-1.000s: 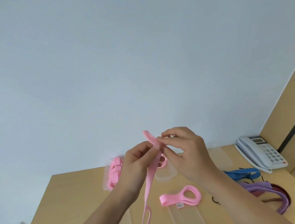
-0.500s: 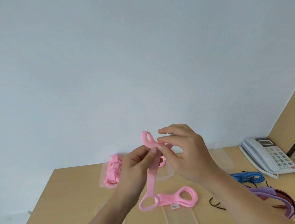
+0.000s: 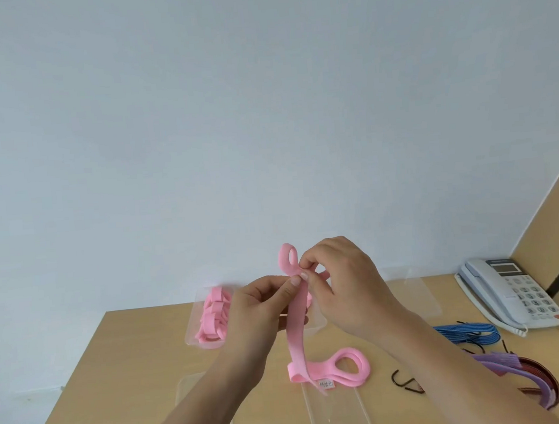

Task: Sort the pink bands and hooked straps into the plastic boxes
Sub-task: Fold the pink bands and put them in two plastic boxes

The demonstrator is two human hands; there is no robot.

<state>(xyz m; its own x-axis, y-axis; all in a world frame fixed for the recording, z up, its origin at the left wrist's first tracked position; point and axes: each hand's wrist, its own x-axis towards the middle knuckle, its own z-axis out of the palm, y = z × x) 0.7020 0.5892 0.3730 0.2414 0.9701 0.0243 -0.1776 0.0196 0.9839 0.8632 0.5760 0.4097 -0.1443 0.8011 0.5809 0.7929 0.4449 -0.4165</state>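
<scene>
Above the table I hold a long pink band [image 3: 295,324] upright. My left hand [image 3: 262,310] pinches it just below its top loop, and my right hand [image 3: 340,284] pinches the same spot from the right. The band's lower end hangs down to the tabletop. Behind that end a second pink band [image 3: 345,369] with a white tag lies flat. A clear plastic box [image 3: 194,332] at the back left holds several folded pink bands [image 3: 214,317]. Another clear box [image 3: 425,297] stands at the back right, partly hidden by my right hand.
A blue hooked strap [image 3: 468,330] and purple and dark red straps [image 3: 525,376] lie at the right. A black hook [image 3: 403,381] lies by my right forearm. A white telephone [image 3: 512,294] stands at the far right. Two clear lids [image 3: 340,411] lie at the front.
The band's hanging end, lifted in a loop half a second ago, has dropped down to the table. Its top loop has been pulled further up between my fingers.
</scene>
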